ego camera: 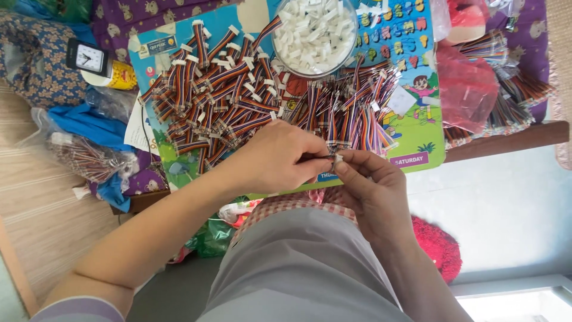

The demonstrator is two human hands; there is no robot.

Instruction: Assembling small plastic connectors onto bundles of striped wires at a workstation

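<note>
Ribbon cable (316,158), one, pinched in left hand (271,160); right hand (369,179) pinches one white connector (338,158); two cable heaps (217,89) behind.

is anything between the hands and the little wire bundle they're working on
Nothing visible. The left hand pinches the wire bundle directly, and the right hand holds the white connector at its end. The piles of finished wires and the bowl of white connectors lie beyond on the board, not between.
</note>
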